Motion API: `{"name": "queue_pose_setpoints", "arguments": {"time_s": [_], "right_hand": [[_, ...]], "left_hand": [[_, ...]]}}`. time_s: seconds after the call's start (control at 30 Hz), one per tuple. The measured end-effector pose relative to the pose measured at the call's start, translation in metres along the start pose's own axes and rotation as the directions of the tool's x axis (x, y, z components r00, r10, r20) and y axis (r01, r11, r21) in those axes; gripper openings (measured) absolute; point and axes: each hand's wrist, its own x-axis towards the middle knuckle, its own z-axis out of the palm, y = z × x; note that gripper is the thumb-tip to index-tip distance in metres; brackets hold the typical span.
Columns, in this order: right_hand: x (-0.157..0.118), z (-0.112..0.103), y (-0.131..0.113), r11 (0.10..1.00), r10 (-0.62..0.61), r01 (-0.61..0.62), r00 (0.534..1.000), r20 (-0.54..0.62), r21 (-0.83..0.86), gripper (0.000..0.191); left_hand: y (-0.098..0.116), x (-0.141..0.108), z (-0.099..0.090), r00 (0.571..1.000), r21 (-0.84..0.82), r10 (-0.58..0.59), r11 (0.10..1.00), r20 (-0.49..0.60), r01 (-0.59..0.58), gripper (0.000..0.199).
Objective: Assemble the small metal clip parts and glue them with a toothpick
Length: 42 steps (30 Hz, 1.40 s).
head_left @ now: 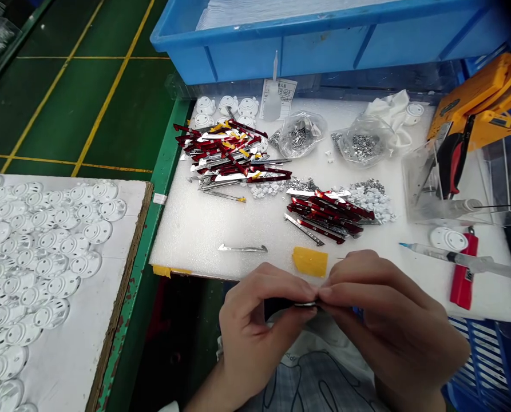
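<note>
My left hand [266, 326] and my right hand [384, 315] meet fingertip to fingertip in front of my body, just past the near edge of the white foam board. Both are closed in a pinch. A thin metal piece [305, 304] shows as a silver edge between the left thumb and fingers; its rest is hidden by the fingertips. On the board nearby lie a yellow tape piece [310, 261] and a single slim metal strip [243, 248]. Beyond them is a pile of dark red and silver strips [328, 214], with a larger such pile [229, 151] farther left.
Bags of small metal parts [301, 134] stand behind the piles, below a blue bin [246, 54]. At right are a syringe [474, 262], a red-handled tool [463, 272], pliers [455, 157] and orange holders [480, 97]. Many white round parts [51, 266] cover the left board.
</note>
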Motion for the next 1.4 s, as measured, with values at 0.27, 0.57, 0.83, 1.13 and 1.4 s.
{"name": "queue_pose_setpoints", "arguments": {"time_s": [0.27, 0.57, 0.83, 1.13, 1.4], "right_hand": [[0.000, 0.000, 0.002, 0.999, -0.023, 0.023, 1.000, -0.017, -0.031, 0.026], [-0.006, 0.004, 0.005, 0.996, 0.059, -0.057, 0.998, -0.021, 0.068, 0.027], [-0.007, 0.006, 0.006, 0.992, 0.081, -0.078, 0.996, -0.026, 0.098, 0.022], [-0.007, 0.008, 0.008, 0.989, 0.089, -0.085, 0.995, -0.033, 0.121, 0.025], [-0.012, 0.003, 0.011, 0.996, 0.059, -0.064, 0.995, -0.078, -0.064, 0.016]], "left_hand": [[-0.003, 0.002, -0.001, 0.996, 0.025, 0.084, 0.996, 0.028, -0.085, 0.006], [-0.005, 0.001, -0.001, 0.991, 0.022, 0.124, 0.992, 0.041, -0.125, 0.005], [-0.009, 0.002, -0.001, 0.982, 0.030, 0.182, 0.982, 0.049, -0.184, 0.005], [-0.016, 0.001, 0.001, 0.981, 0.049, 0.189, 0.980, 0.040, -0.190, 0.007], [-0.030, 0.005, 0.000, 0.999, -0.053, 0.033, 0.998, -0.015, -0.034, 0.005]]}}
